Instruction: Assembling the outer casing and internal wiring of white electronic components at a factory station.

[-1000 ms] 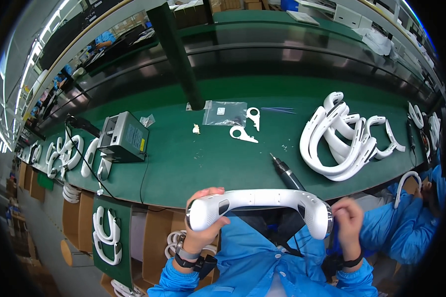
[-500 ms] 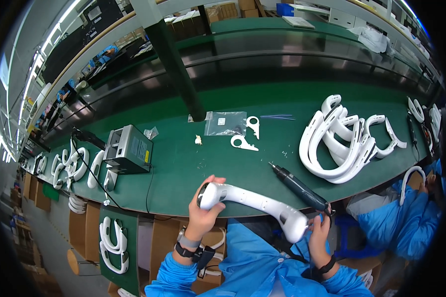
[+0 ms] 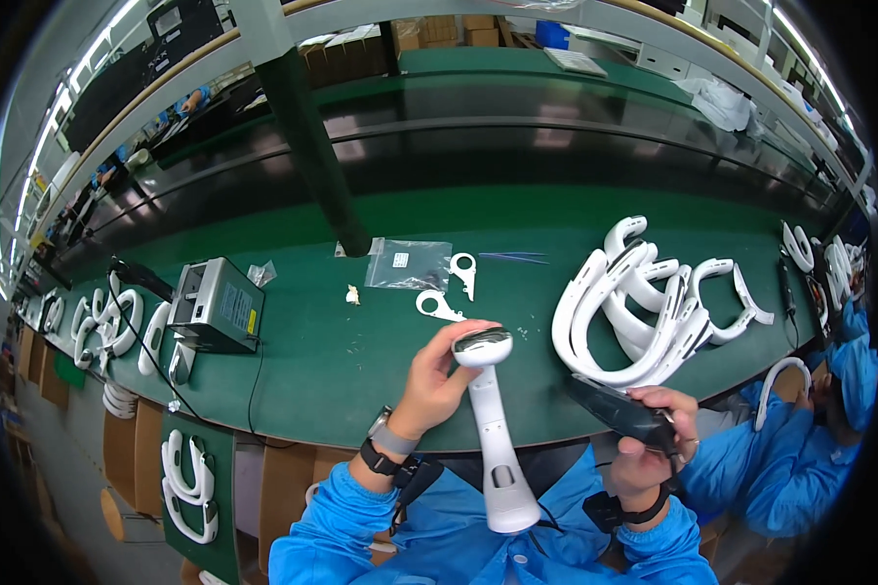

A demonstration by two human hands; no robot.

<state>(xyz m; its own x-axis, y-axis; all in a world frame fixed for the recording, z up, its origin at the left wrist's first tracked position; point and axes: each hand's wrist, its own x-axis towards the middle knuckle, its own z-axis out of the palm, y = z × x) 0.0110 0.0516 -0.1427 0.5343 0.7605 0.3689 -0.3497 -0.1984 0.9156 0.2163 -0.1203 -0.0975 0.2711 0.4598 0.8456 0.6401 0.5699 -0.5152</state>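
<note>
Closed round the upper end of a white curved plastic housing (image 3: 496,429), my left hand (image 3: 427,390) holds it over the table's front edge. The housing stands nearly upright in view, its dark glossy end at the top and its wide white end over my lap. My right hand (image 3: 661,437) grips a black electric screwdriver (image 3: 615,406) with a cord at its rear. The screwdriver points up and left, just in front of a heap of white curved housings (image 3: 644,312); its tip is hard to make out. Two small white ring-ended plates (image 3: 437,304) lie beyond my left hand.
On the green table (image 3: 312,341) lie a clear plastic bag (image 3: 410,263), tweezers (image 3: 513,257) and small crumbs. A grey metal box (image 3: 215,304) stands left, with a cord hanging down. A co-worker in blue (image 3: 800,468) sits close on the right. A green post (image 3: 312,156) rises behind the bag.
My left hand has swung the housing from lying crosswise to nearly upright. My right hand has left the housing's far end and taken the screwdriver off the table. The view has shifted right.
</note>
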